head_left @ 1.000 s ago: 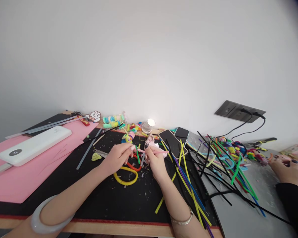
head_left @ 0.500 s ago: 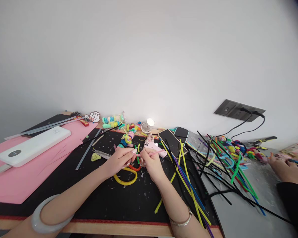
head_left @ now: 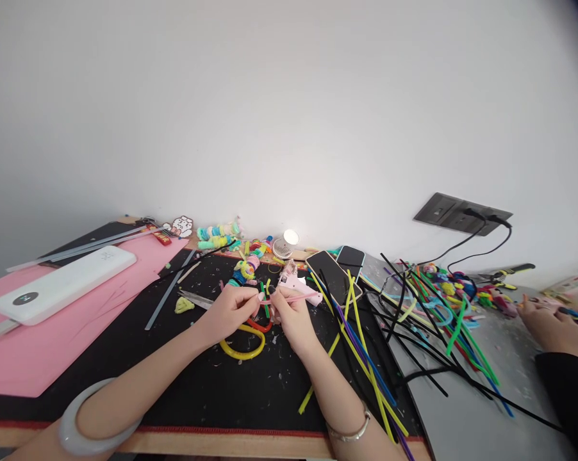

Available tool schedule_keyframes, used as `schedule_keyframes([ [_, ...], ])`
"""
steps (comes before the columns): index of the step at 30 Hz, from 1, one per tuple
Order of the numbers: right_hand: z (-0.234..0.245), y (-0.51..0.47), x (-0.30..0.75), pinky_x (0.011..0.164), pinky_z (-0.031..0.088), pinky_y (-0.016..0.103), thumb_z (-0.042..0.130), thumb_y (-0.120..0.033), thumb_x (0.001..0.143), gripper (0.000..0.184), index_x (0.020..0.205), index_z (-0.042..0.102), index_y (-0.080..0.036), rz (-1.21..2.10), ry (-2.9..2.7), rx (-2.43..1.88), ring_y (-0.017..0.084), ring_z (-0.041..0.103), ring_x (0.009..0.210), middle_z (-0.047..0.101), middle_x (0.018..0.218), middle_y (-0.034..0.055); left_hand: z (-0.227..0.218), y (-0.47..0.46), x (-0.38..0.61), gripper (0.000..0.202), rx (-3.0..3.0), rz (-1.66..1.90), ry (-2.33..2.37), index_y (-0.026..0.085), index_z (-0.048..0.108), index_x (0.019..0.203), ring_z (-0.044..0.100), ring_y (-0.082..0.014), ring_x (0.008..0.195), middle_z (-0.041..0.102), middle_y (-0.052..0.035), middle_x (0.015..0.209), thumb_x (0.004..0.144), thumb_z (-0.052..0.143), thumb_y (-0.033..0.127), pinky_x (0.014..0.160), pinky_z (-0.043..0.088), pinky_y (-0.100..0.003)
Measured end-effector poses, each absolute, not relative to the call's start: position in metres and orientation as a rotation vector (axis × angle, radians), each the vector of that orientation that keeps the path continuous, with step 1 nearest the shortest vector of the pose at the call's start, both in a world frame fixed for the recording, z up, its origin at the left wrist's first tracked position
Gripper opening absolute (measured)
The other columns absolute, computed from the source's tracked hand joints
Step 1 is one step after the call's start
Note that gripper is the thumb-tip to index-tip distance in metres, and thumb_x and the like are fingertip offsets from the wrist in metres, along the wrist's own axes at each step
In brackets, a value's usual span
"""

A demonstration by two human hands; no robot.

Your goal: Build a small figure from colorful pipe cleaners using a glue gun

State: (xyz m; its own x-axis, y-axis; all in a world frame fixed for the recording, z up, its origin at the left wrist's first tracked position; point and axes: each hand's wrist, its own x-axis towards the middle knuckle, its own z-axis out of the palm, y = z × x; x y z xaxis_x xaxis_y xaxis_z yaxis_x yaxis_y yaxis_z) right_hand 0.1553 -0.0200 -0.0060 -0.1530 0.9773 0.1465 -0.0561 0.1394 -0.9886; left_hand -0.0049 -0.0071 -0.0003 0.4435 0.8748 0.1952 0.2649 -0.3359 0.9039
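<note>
Between my two hands a thin pink pipe cleaner (head_left: 298, 298) is held, its free end sticking out to the right past my right hand. My left hand (head_left: 232, 312) pinches its left end between thumb and finger. My right hand (head_left: 291, 314) grips it a little further along, fingertips close to the left ones. Under and between the hands lie scissors with yellow and red handles (head_left: 243, 351), the blades partly hidden by my left hand. Just behind are a pink glue gun (head_left: 297, 286) and a bundle of coloured pipe-cleaner coils (head_left: 247, 269).
Loose yellow pipe cleaners (head_left: 366, 358) and black ones (head_left: 428, 371) spread to the right. Two phones (head_left: 330, 272) lie behind them. A white power bank (head_left: 68, 282) rests on pink sheets (head_left: 43, 358) at left. Another person's hand (head_left: 553, 326) works at far right, near pliers (head_left: 505, 275).
The left fingers have shifted slightly and now show the pink pipe cleaner more clearly between both hands. The view has moved a little; the other things stay where they were.
</note>
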Motion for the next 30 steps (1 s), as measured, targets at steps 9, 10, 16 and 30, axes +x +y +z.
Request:
schedule_keyframes([
  [9,0.001,-0.021,0.154,0.042,0.021,0.021,0.060,-0.046,0.080,0.042,0.053,0.042,-0.019,1.380,-1.128,-0.894,0.006,0.025,0.039,0.034,0.043,-0.0084,-0.001,-0.004,-0.008,0.038,1.653,1.027,0.929,0.017,0.058,0.091,0.045,-0.0105,0.046,0.049,0.0047,0.057,0.094,0.039,0.050,0.049,0.037,-0.024],
  [10,0.001,-0.021,0.153,0.042,0.021,0.021,0.061,-0.047,0.079,0.043,0.053,0.042,-0.019,1.399,-1.121,-0.885,0.006,0.024,0.039,0.034,0.043,-0.0084,0.000,-0.005,-0.008,0.034,1.673,1.025,0.943,0.018,0.059,0.090,0.045,-0.0101,0.046,0.048,0.0057,0.057,0.093,0.043,0.049,0.049,0.037,-0.024],
  [16,0.003,-0.022,0.152,0.041,0.019,0.021,0.064,-0.048,0.078,0.044,0.052,0.045,-0.019,1.526,-1.080,-0.856,0.005,0.024,0.037,0.034,0.041,-0.0083,0.003,-0.007,-0.007,0.020,1.748,1.124,1.062,0.019,0.061,0.089,0.047,-0.0091,0.044,0.052,0.0061,0.057,0.087,0.055,0.037,0.047,0.039,-0.022],
  [30,0.004,-0.022,0.155,0.039,0.016,0.021,0.067,-0.044,0.077,0.044,0.049,0.045,-0.018,1.690,-0.973,-0.777,0.004,0.021,0.033,0.033,0.036,-0.0088,0.007,-0.005,-0.014,0.022,2.209,1.262,1.048,0.020,0.070,0.077,0.063,-0.0126,0.058,0.072,-0.0003,0.071,0.086,0.060,0.037,0.061,0.049,-0.023],
])
